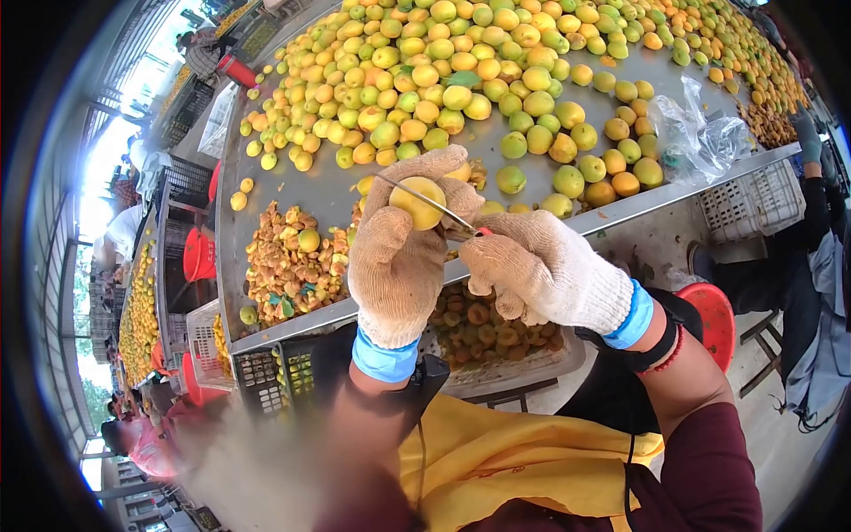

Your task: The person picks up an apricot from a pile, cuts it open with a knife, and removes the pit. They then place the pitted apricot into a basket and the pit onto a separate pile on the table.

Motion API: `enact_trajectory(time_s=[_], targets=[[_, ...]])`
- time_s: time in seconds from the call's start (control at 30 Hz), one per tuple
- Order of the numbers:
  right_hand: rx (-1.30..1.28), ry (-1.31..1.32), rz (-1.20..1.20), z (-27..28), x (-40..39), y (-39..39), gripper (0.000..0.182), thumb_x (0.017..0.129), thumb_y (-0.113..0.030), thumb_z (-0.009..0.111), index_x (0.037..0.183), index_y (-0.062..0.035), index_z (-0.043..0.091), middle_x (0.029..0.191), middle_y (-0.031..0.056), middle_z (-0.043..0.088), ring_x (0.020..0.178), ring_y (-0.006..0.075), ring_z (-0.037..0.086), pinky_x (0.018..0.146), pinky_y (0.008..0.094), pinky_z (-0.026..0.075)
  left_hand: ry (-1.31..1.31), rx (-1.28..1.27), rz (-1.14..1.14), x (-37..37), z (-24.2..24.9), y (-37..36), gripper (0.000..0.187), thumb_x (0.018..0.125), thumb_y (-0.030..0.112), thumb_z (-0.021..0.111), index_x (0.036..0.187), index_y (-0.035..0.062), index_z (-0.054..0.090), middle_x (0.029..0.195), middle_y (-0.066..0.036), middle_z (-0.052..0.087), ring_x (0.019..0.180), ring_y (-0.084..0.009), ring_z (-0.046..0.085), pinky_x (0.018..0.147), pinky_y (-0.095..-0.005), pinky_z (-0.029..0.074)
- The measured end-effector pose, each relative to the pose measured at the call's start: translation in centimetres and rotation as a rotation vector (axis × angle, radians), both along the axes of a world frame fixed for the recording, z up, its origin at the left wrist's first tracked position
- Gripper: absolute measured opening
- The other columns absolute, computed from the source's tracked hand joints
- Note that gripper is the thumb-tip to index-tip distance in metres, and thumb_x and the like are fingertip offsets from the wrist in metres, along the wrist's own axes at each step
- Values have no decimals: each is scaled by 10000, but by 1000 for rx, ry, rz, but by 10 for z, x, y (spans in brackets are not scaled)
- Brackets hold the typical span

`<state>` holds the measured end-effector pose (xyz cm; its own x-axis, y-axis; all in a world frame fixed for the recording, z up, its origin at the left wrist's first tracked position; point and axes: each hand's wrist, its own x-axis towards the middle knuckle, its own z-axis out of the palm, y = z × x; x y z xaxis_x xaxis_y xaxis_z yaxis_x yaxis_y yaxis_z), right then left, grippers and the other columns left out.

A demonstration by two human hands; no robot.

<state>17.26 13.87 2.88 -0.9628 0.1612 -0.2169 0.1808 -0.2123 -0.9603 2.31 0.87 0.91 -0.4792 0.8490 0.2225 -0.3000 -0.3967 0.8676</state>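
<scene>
My left hand (399, 262), in a knitted work glove with a blue band at the wrist, is closed around a yellow apricot (415, 206). In my gloved right hand (550, 266) is a small knife (441, 209); a bit of its red handle shows at the fingers. The thin blade lies across the apricot, but how deep it sits cannot be made out. More yellow fruit shows behind the left fingers, partly hidden. Below both hands, a plastic crate (567, 359) holds split apricots (487, 324).
Whole apricots (390, 80) are heaped over the metal table (332, 183). A pile of pitted scraps (288, 262) lies at its left front. A clear plastic bag (696, 133) rests near the right edge. Red stools (709, 324) stand nearby; other people sit at both sides.
</scene>
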Motion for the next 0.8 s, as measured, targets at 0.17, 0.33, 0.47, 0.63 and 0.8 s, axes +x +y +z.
enact_trajectory(time_s=[0.17, 0.33, 0.47, 0.63, 0.8], targets=[[34, 21, -19, 3, -1, -6, 435, 1039, -462, 604, 970, -40, 680, 756, 16, 633, 595, 91, 607, 526, 259, 476, -63, 7, 127, 17, 6, 1, 700, 979, 492, 553, 1393, -72, 551, 1049, -109, 656, 955, -212, 610, 864, -391, 525], [-82, 70, -1, -15, -8, -17, 474, 1039, -483, 607, 909, -30, 664, 732, 21, 635, 594, 94, 603, 535, 267, 476, -194, 158, 34, 20, -1, 9, 677, 983, 483, 562, 1373, -71, 549, 1022, -143, 696, 1016, -261, 669, 997, -455, 532], [-104, -77, -2, -6, -8, -6, 517, 1038, -526, 590, 825, -55, 623, 680, 9, 578, 565, 90, 560, 499, 259, 441, -221, 136, 84, 30, 11, 20, 656, 995, 408, 554, 1447, -64, 499, 1074, -148, 703, 1045, -259, 659, 1042, -439, 507], [-125, -127, 14, 3, -3, -1, 534, 1045, -544, 559, 810, -70, 629, 670, 26, 593, 558, 120, 593, 499, 279, 471, 157, -187, 274, 23, 20, 12, 574, 1023, 254, 528, 1510, -37, 444, 1196, -152, 690, 1094, -259, 667, 1027, -393, 517], [369, -20, -221, -18, -17, -9, 532, 1042, -536, 567, 907, -36, 689, 720, 111, 655, 690, 232, 710, 670, 358, 564, -213, -28, 208, 26, -9, 31, 630, 1110, 491, 428, 1427, -49, 500, 1089, -165, 718, 1025, -286, 692, 893, -371, 571]])
